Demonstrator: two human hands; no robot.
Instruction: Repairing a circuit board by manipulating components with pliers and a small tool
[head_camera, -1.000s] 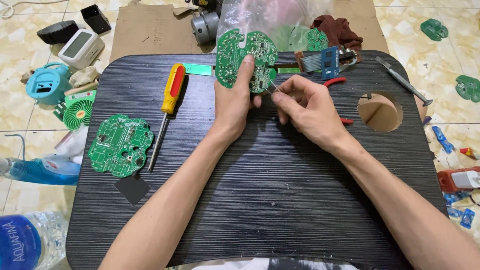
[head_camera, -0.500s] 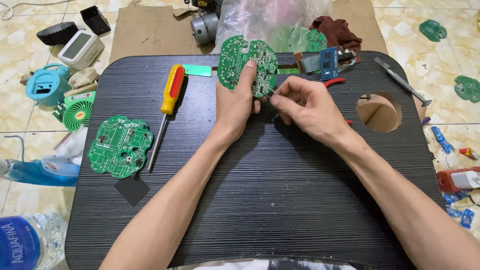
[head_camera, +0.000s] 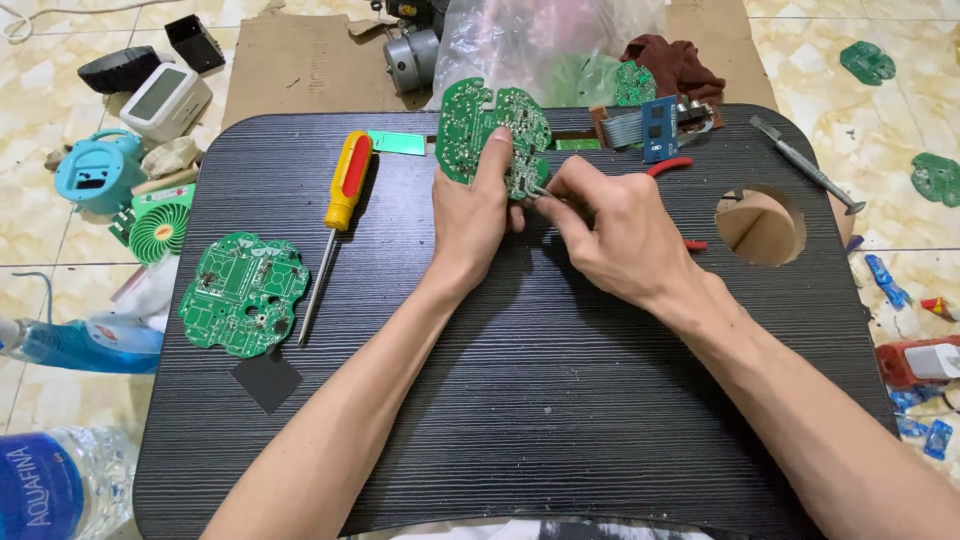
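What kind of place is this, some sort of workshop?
Probably a makeshift electronics repair or salvage spot on a tiled home floor, not a proper workshop. A low black wood-grain lap table serves as the bench, with green round circuit boards, a red-and-yellow-handled screwdriver and opened gadgets scattered around.

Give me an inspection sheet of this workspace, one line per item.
Surface: black wood-grain lap table with a round cut-out.
Job's things: green circuit board, tilted up off the table.
Clutter: second green board, yellow-red screwdriver, metal tweezers, blue module.
Grippers: left hand holds the board; right hand pinches at its lower edge.
Cables: grey ribbon cable.
Surroundings: tiled floor, cardboard sheet, small green fan, water bottle.
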